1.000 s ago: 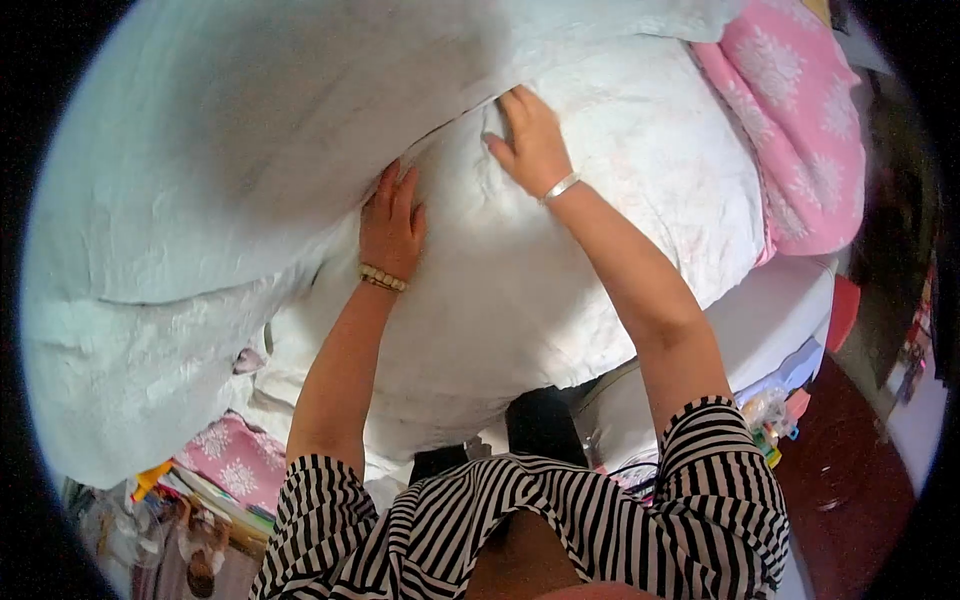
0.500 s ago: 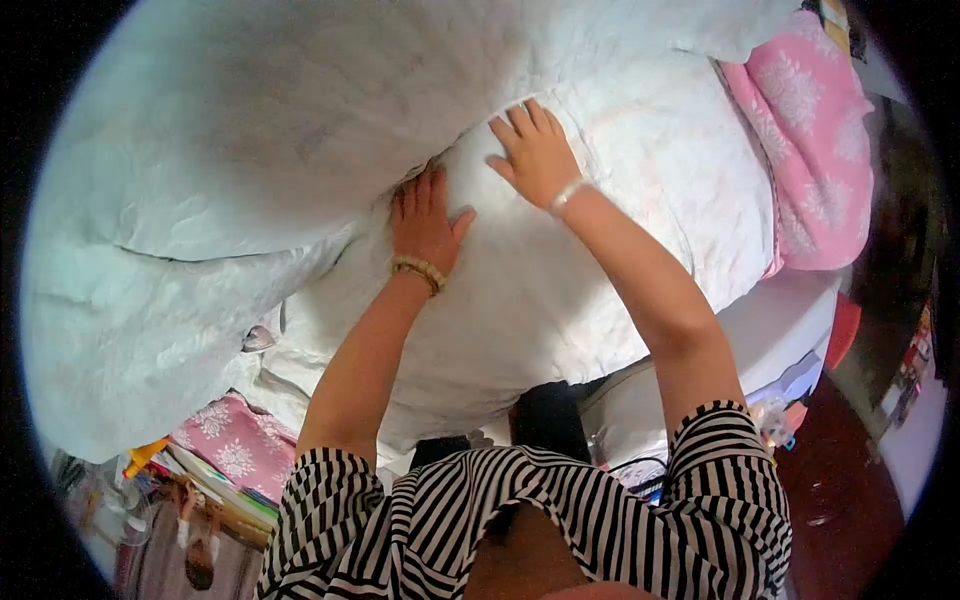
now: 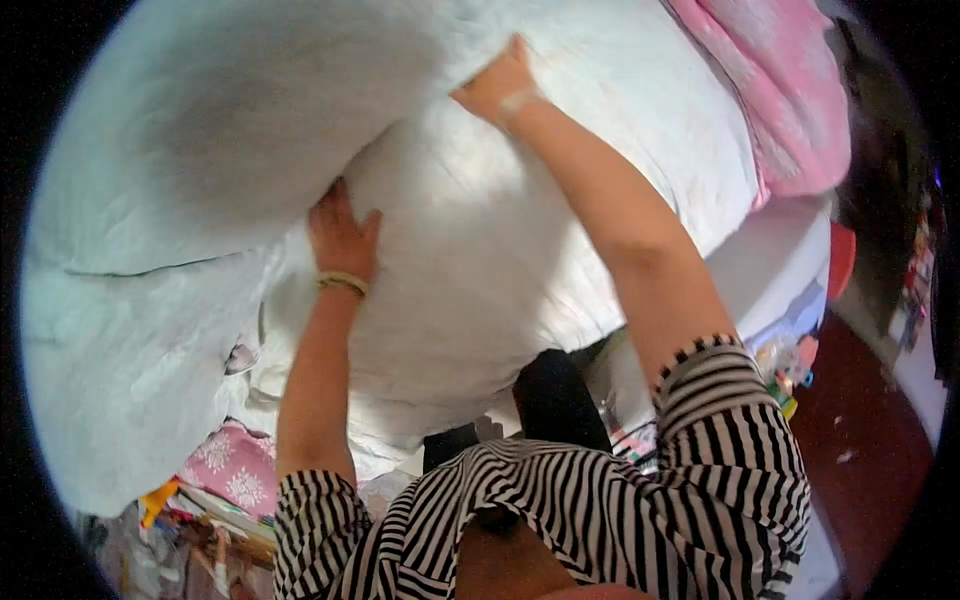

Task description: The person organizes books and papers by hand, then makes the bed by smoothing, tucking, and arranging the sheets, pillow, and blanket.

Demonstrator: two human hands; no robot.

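A thick white quilt point(image 3: 450, 280), softly wrinkled, spreads across most of the view, with a raised fold running diagonally through the middle. Against the lower end of that fold rests my left hand point(image 3: 342, 230), palm down, fingers stretched and thumb apart; its fingertips are in shadow at the fold. Farther up, my right hand point(image 3: 498, 86) presses into the quilt with its fingers curled into the cloth. Part of those fingers is hidden. My left wrist has a beaded bracelet point(image 3: 343, 283), my right a pale band point(image 3: 518, 103).
Pink floral bedding point(image 3: 795, 110) lies at the upper right, and a pink patterned cloth point(image 3: 232, 468) at the lower left. A red object point(image 3: 841, 260) stands beyond the bed's right side. Small cluttered items point(image 3: 785, 365) sit near my right sleeve.
My right hand has moved up and left, its fingers going from spread to curled. My left hand has slid left along the fold. The view has shifted slightly.
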